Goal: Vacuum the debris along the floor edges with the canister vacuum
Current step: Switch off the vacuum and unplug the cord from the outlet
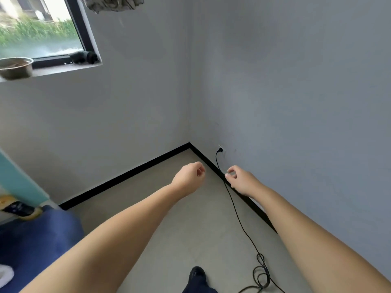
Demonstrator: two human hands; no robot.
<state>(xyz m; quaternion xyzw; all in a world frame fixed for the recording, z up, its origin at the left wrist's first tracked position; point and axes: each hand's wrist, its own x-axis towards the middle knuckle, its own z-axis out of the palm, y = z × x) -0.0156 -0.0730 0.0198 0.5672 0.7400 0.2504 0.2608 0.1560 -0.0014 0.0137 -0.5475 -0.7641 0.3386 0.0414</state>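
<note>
From the head camera, both your arms reach toward the room corner. Your left hand (189,176) hangs over the bare floor (169,218) with its fingers loosely curled and nothing in them. Your right hand (238,179) is up against the black skirting (127,175) where the cord (239,216) runs past; its fingers are bent, but you cannot tell from here whether they pinch the cord or only hover beside it.

The cord is plugged into the low wall socket (220,149), drops along the skirting, crosses the floor and ends in loose loops (261,273) just beside your foot (197,273). The vacuum itself is out of view, and no debris shows clearly along the edges.

Risks, as I judge them: step back carelessly and those loops can snag your foot. Drag the cord sideways and the plug may work loose, cutting power. The cord also lies right along the edge you need to clean, so the nozzle could ride over it. The metal bowl (15,67) overhangs the window ledge (63,69); mind it when you straighten up.
</note>
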